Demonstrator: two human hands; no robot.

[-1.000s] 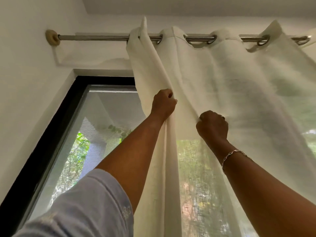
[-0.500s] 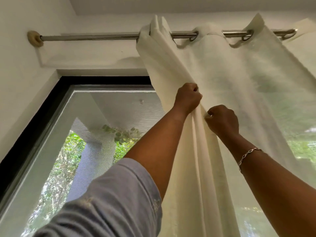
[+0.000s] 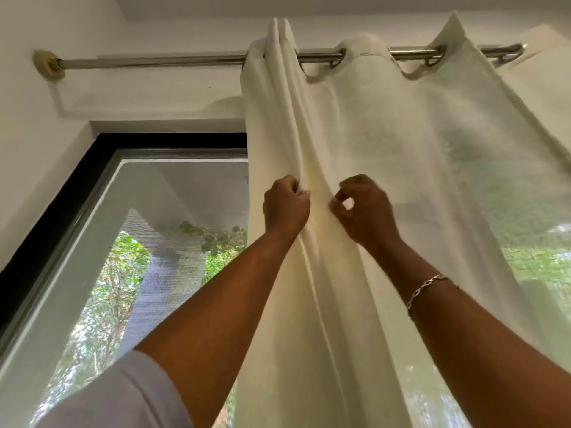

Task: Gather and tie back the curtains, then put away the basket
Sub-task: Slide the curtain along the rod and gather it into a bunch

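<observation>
Camera tilted up at a window. Cream curtain (image 3: 386, 143) hangs from a metal rod (image 3: 154, 61) by steel eyelets (image 3: 338, 58); its leading edge is bunched into tight upright pleats at the rod, just left of the first visible eyelet. The rest spreads to the right, sheer enough to show green through it.

Left hand (image 3: 285, 206): raised, fingers curled round the gathered pleats, gripping them below the bunched top. Grey sleeve (image 3: 123, 396) at the upper arm.

Right hand (image 3: 363, 208): raised just beside the left, apart from it by one fold of cloth. Fingers curled, thumb and forefinger forming a small ring against the fabric; cannot tell whether a fold is actually pinched. Chain bracelet (image 3: 425, 288) on that wrist.

Rod ends at a round tan wall mount (image 3: 46, 63) on the left. Black window frame (image 3: 61, 193) stands uncovered left of the curtain; foliage and a pale pillar (image 3: 160, 273) show through the glass
</observation>
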